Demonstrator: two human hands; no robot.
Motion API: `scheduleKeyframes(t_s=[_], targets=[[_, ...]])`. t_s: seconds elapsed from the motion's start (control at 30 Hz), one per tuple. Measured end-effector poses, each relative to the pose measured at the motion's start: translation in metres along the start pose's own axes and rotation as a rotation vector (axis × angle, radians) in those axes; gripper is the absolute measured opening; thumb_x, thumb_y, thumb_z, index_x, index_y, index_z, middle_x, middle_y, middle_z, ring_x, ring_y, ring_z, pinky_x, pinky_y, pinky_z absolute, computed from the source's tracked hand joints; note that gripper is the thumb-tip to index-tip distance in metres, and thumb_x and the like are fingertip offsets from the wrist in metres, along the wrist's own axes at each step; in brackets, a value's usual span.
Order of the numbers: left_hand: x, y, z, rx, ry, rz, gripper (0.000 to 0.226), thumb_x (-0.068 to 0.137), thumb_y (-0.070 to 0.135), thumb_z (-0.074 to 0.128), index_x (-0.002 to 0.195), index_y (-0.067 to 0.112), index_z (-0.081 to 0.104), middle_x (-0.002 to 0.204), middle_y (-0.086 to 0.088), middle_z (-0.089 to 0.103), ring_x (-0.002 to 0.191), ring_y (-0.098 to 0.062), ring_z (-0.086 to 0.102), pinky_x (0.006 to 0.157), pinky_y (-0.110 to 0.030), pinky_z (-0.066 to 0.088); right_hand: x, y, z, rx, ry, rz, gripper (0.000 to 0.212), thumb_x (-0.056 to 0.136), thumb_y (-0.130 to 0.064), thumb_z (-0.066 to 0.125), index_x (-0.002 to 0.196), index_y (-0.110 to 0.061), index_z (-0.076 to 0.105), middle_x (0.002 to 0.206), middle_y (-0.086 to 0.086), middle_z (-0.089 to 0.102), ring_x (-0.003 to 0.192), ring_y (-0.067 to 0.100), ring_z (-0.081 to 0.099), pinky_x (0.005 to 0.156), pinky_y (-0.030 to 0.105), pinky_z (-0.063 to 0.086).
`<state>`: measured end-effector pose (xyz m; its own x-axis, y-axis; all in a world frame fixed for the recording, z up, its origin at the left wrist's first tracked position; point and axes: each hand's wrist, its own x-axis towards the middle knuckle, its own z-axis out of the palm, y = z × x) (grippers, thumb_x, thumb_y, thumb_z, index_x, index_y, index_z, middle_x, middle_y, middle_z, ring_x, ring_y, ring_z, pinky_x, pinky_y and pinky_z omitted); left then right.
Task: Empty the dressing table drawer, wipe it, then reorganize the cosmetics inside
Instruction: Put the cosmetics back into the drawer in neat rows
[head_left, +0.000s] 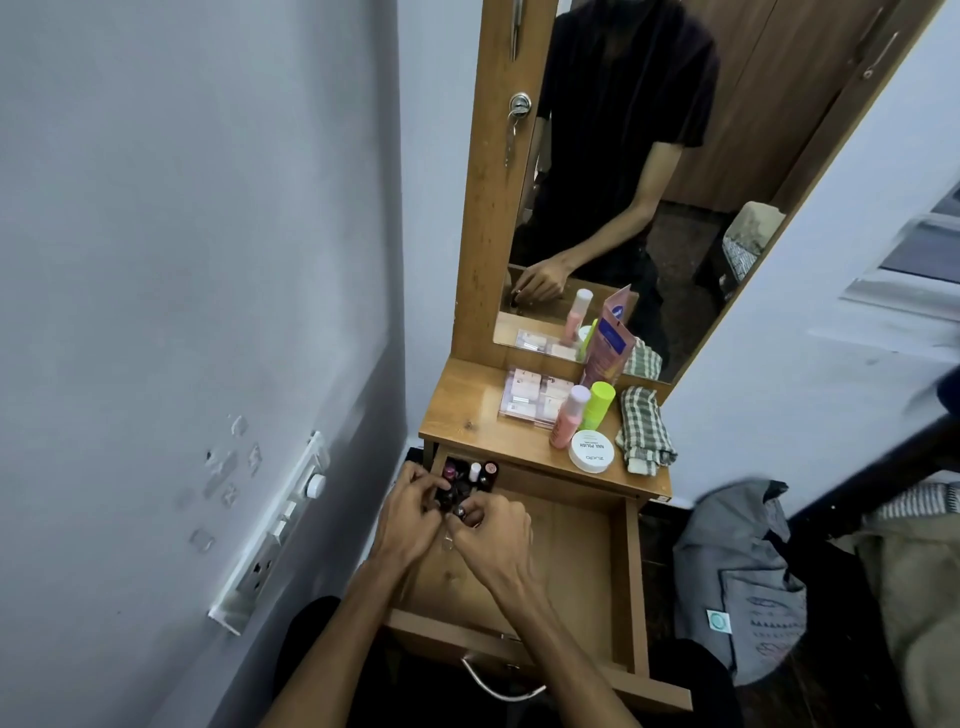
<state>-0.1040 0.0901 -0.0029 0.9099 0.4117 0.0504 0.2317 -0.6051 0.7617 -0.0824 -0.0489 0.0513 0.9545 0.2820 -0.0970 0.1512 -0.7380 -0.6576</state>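
The wooden drawer (631, 577) of the dressing table is pulled out. Small nail polish bottles (475, 472) stand clustered in its back left corner. My left hand (410, 519) and my right hand (493, 525) meet over that cluster, fingers pinched around small dark bottles; which bottle each holds is partly hidden. On the tabletop (467, 415) stand a pink bottle (569, 418), a green bottle (597, 404), a white round jar (591, 451), a clear palette case (530, 397), a pink-purple tube (608, 343) and a checked cloth (644, 431).
A mirror (649, 156) in a wooden frame rises behind the tabletop and reflects a person. A wall with a switch and socket panel (283, 525) lies close on the left. A grey bag (743, 571) sits on the floor at the right. A metal handle (498, 686) hangs on the drawer front.
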Motion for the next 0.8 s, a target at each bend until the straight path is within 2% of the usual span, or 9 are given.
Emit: scheduleKeyframes(t_s=[0.13,0.3,0.43,0.57,0.73,0.8], targets=[[0.001,-0.007,-0.004,-0.036,-0.039,0.014,0.045,0.077,-0.01,0.053,0.107,0.018,0.069,0.098,0.008,0.045,0.088,-0.007,0.053,0.079,-0.024,0.049,0.005,-0.002,0.011,-0.034,0.015,-0.009,0.016,0.079,-0.035,0.07,0.086,-0.023,0.077,0.08,-0.003,0.076,0.085,0.02,0.072,0.071,0.029,0.054],[0.0,-0.01,-0.007,-0.03,-0.085,0.049,0.049,0.076,-0.011,0.053,0.113,0.018,0.067,0.102,0.008,0.045,0.092,-0.005,0.052,0.082,-0.01,0.04,0.013,-0.003,0.026,-0.088,0.024,0.009,0.023,0.086,-0.038,0.069,0.098,-0.02,0.077,0.089,0.0,0.077,0.093,0.024,0.071,0.078,0.032,0.055],[-0.003,-0.012,-0.006,-0.018,-0.093,0.074,0.044,0.076,-0.005,0.061,0.112,0.02,0.068,0.107,0.011,0.044,0.098,-0.002,0.053,0.088,-0.009,0.041,0.015,-0.002,0.035,-0.19,0.017,-0.026,0.026,0.094,-0.038,0.063,0.109,-0.02,0.073,0.103,0.006,0.074,0.099,0.028,0.069,0.082,0.035,0.054],[-0.004,-0.013,-0.003,-0.013,-0.077,0.088,0.039,0.075,0.0,0.065,0.107,0.022,0.068,0.107,0.014,0.042,0.097,-0.002,0.054,0.084,-0.006,0.043,0.016,0.001,0.04,-0.265,0.019,-0.038,0.027,0.098,-0.039,0.057,0.115,-0.022,0.069,0.106,0.008,0.073,0.102,0.031,0.068,0.084,0.038,0.053],[-0.004,-0.016,0.0,0.001,-0.09,0.087,0.032,0.079,0.009,0.069,0.107,0.023,0.066,0.108,0.014,0.039,0.096,-0.003,0.052,0.086,-0.014,0.048,0.019,0.004,0.04,-0.257,0.013,-0.061,0.026,0.1,-0.039,0.056,0.118,-0.024,0.068,0.108,0.005,0.073,0.101,0.027,0.069,0.086,0.038,0.055],[-0.005,-0.014,0.001,0.007,-0.095,0.08,0.032,0.079,0.009,0.069,0.108,0.022,0.065,0.109,0.013,0.038,0.095,-0.004,0.052,0.08,-0.01,0.046,0.019,0.006,0.04,-0.246,0.013,-0.065,0.026,0.098,-0.039,0.058,0.119,-0.025,0.067,0.109,0.004,0.073,0.101,0.027,0.069,0.087,0.038,0.055]])
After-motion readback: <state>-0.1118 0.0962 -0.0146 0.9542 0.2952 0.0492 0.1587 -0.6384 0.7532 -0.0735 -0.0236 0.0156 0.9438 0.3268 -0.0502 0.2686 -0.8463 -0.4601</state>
